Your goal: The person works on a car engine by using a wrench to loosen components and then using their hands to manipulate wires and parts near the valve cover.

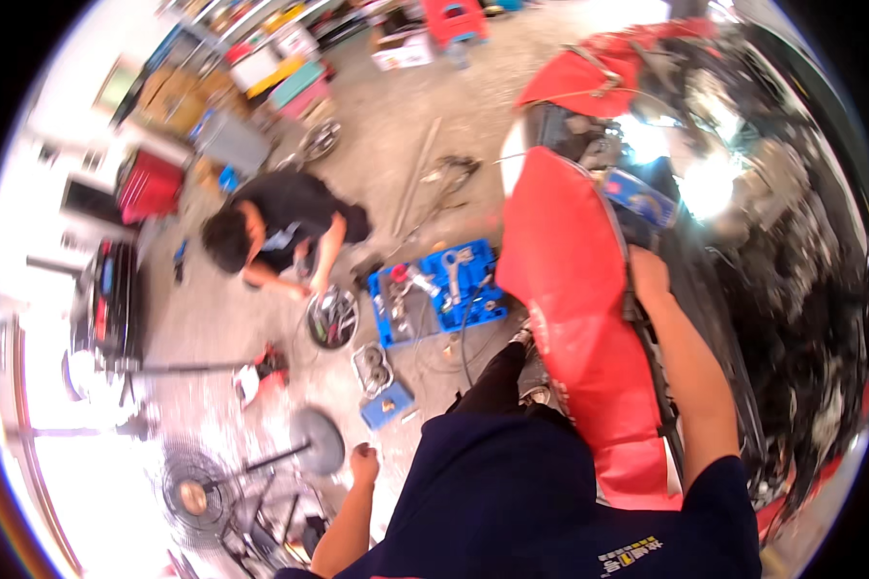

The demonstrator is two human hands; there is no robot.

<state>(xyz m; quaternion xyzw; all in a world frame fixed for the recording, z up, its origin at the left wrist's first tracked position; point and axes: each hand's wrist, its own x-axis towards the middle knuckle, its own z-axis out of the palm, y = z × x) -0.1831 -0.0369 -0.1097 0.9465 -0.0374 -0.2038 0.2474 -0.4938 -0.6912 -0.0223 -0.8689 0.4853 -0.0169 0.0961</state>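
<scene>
On the right, my right hand [650, 273] rests at the edge of a car's open engine bay [743, 299]. Its fingertips are blurred and partly hidden by the dark trim. Beside it a red fender cover [565, 261] drapes over the car's side, and a blue box [639, 198] lies just beyond the hand. My left hand [364, 464] hangs low at my left side, fingers curled, with no object showing in it. Nearest to it on the floor is a flat blue box [387, 405].
A person [290, 222] crouches at the left, reaching over a round tub [333, 318] of parts. An open blue tool case [454, 285] lies between us and the car. A pedestal fan [195, 494] stands lower left. Cables and a long bar [417, 179] lie on the floor.
</scene>
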